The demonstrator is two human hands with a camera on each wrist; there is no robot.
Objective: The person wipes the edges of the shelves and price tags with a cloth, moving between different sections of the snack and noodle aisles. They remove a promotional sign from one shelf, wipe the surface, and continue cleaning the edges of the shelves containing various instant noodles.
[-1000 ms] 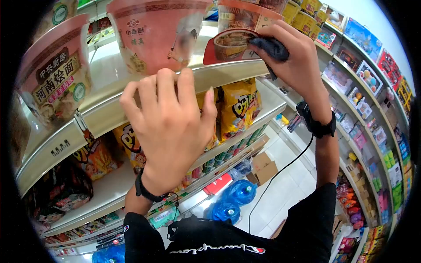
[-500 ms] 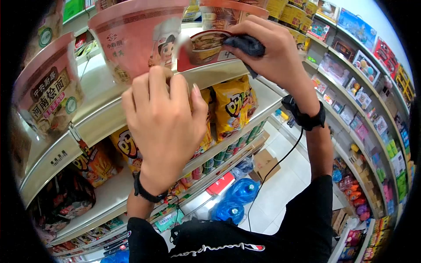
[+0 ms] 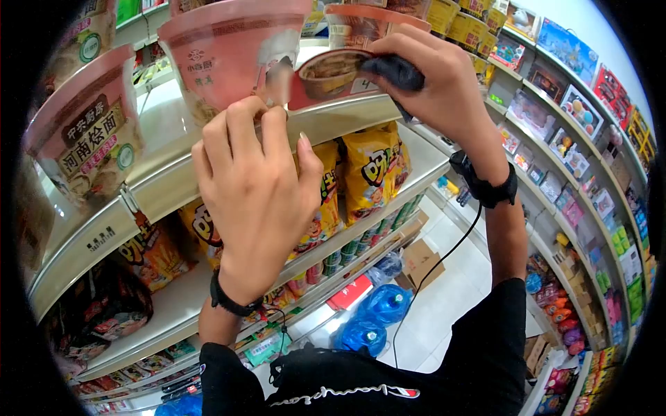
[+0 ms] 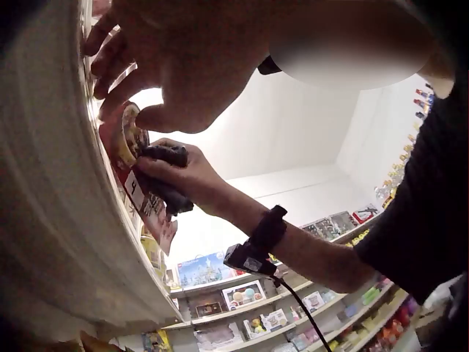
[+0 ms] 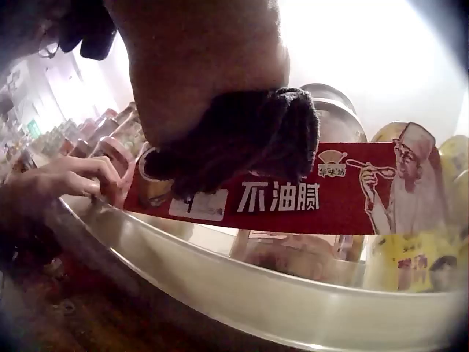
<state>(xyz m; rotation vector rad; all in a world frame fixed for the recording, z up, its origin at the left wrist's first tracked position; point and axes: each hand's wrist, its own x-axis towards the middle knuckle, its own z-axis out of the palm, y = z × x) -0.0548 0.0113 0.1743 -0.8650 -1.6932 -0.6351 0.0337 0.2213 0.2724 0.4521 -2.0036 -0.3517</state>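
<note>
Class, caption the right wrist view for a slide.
Right hand holding a dark cloth against a red shelf sign, left hand alongside.

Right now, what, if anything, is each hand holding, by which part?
The right hand holds a dark cloth by its bunched middle; whether the left hand grips the red sign cannot be told.

Red card (image 5: 337, 202) — 不油腻; tub (image 3: 87, 139) — 河南烩面; shirt (image 3: 333, 378): Champion.

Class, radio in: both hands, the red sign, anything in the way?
Right hand holds dark cloth over red sign. Left hand at sign's left end. Sign along shelf edge, partly hidden by cloth. Tub behind.
</note>
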